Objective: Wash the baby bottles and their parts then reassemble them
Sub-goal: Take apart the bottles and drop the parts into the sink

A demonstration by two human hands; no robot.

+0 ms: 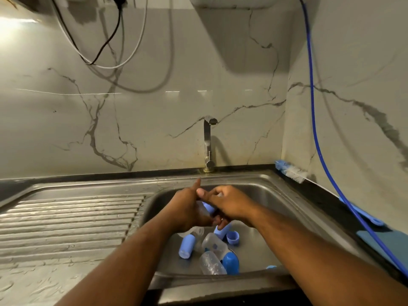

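Hands meet over stainless-steel sink basin (276,195): left hand (189,209) & right hand (230,204) both grip one clear plastic baby bottle w/ blue screw collar (208,207). Other clear bottles (212,262), blue caps (187,246) lie nearer. Step: prob. dismantling; next needs opposed twist.

The sink (276,195) sits in the worktop (326,195), with the draining board (72,217) on its left and the tap (208,144) behind it. Bottles (212,262) and caps (187,246) lie in the sink's near half. Above them the left hand (189,208) and right hand (229,204) meet around 1 held bottle (207,207). A brush (290,170) lies on the worktop at the sink's right rear corner.
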